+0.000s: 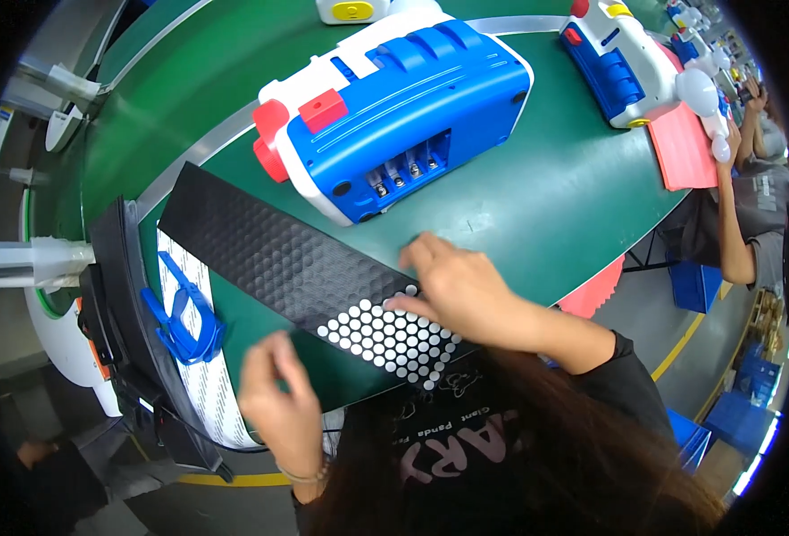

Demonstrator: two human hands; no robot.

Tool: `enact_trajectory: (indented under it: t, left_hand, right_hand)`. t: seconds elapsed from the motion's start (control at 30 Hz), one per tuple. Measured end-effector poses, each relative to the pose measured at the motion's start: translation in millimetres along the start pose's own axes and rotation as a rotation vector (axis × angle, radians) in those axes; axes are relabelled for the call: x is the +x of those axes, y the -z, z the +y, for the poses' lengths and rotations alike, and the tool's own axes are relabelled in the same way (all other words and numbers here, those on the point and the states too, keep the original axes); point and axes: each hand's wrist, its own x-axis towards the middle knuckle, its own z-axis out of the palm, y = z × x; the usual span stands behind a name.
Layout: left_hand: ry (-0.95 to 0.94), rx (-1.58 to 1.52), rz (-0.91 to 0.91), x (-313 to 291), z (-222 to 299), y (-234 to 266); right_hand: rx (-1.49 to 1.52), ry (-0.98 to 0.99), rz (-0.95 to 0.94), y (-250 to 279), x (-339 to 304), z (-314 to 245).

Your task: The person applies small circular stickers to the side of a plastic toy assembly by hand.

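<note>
A long black sheet lies slantwise on the green table, with rows of round white dots at its near end. My right hand is over that end; its thumb lies on the dots and stands apart from the other fingers. To the left of the sheet, at the table's near edge, my left hand is raised with thumb and forefinger drawn together. Anything small between those fingertips cannot be made out. Beyond the sheet a blue and white plastic toy lies with its battery compartment uncovered, showing metal contacts.
A bundled blue strap rests on a white patterned strip at the left. A second toy stands at the far right near pink sheets. Another person works beyond. A green belt runs behind a metal rail.
</note>
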Motion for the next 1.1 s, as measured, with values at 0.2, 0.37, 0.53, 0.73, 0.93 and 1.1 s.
enact_trajectory:
  t: [0.2,0.37,0.53,0.73,0.93,1.1]
  left_hand:
    - [0.242,-0.961,0.052,-51,-8,-40]
    - [0.573,-1.298,-0.112,-39,-2,-23]
    - [0.538,-1.224,-0.268,-27,-25,-3]
    - [0.613,-1.561,-0.184,-25,-11,-17]
    - [0.646,-1.607,-0.428,-26,-8,-16]
    - [0.642,-1.314,-0.465,-17,-11,-18]
  right_hand:
    - [0.661,-0.121,-0.21,-7,11,-10]
    - [1.397,-0.232,-0.235,-25,3,-12]
    - [1.562,-0.136,-0.142,-25,0,-6]
    - [1.497,-0.095,-0.129,-24,0,-13]
    - [1.09,0.027,-0.077,-15,-1,-14]
    - [0.413,0.343,0.138,9,6,-17]
